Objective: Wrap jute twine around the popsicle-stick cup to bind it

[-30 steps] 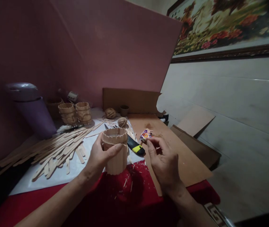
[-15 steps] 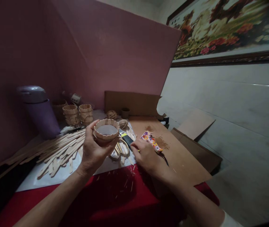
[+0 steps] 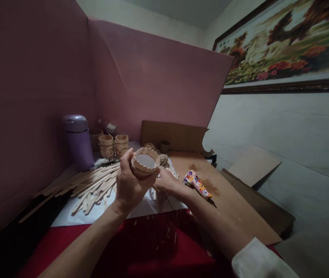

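Observation:
My left hand point(image 3: 129, 189) is wrapped round a small pot point(image 3: 145, 170) faced with wooden craft sticks. The pot has a scalloped rim, and its pale grey inside faces me, tilted. Just to its right, my right hand point(image 3: 166, 180) reaches close to the pot's lower side over the white sheet. Its fingers are mostly hidden behind the pot and my left hand, so whether they hold anything does not show. A hot glue gun point(image 3: 196, 183) with a flower pattern lies on the brown board to the right.
Craft sticks point(image 3: 95, 189) fan out over a white sheet point(image 3: 63, 216) at left. Behind them stand two stick-covered cups point(image 3: 106, 146) and a purple flask point(image 3: 80, 148). Twine point(image 3: 163, 159) and a small dark pot point(image 3: 164, 146) sit farther back. Wood slivers lie on red cloth point(image 3: 149, 247).
My right hand has moved left from beside the glue gun to close by the pot. My left hand still holds the pot, now tilted more. The camera view has shifted.

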Tool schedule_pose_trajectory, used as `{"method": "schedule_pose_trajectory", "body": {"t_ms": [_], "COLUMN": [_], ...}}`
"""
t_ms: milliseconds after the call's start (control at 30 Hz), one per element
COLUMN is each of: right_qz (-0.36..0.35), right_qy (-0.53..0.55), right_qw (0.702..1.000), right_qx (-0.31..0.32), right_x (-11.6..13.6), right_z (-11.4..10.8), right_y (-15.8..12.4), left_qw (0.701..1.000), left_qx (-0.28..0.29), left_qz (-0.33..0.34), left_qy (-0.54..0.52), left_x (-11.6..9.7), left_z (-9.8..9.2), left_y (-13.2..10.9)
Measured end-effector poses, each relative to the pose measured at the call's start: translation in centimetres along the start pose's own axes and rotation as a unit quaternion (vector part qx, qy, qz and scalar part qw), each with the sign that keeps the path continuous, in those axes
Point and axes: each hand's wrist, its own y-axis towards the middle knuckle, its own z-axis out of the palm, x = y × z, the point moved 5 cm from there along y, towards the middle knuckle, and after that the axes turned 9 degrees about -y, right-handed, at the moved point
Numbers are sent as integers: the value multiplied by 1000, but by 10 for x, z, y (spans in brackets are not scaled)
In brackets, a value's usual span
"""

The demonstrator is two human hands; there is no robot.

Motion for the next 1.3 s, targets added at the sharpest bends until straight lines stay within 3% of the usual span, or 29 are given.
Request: {"method": "schedule_pose_trajectory", "body": {"t_ms": [200,267,367,467,633,767,867,1000,1100,1200,1300], "right_qz": [47,87,124,80,-4,-57,-59,25,60,59,27], "right_qy": [186,347,389,332,99,-44,-47,-39,-116,-195,-228], "right_qw": [980,932,913,938,987,979,974,986,990,978,972], "right_qx": [55,52,-17,-60,-123,-190,-214,-158,-59,36,56], "right_x": [-11,-16,-21,-16,-6,-1,-2,-8,-5,2,11], "right_z": [-17,-21,-36,-51,-61,-57,-59,-61,-50,-26,-6], "right_y": [-45,-65,-89,-102,-110,-111,-111,-104,-94,-84,-76], "left_qw": [980,959,920,890,870,858,852,860,885,901,911], "left_qx": [-24,-24,-12,-8,14,51,43,-42,-115,-132,-123], "left_qz": [-137,-193,-271,-318,-347,-356,-361,-362,-278,-226,-223], "left_qy": [-145,-206,-283,-326,-350,-366,-377,-357,-355,-346,-325], "left_x": [6,12,21,28,25,19,20,24,20,16,16], "left_z": [-3,-1,6,12,17,22,22,9,-5,-9,-6], "left_y": [10,11,8,4,-3,-8,-7,4,16,20,17]}}
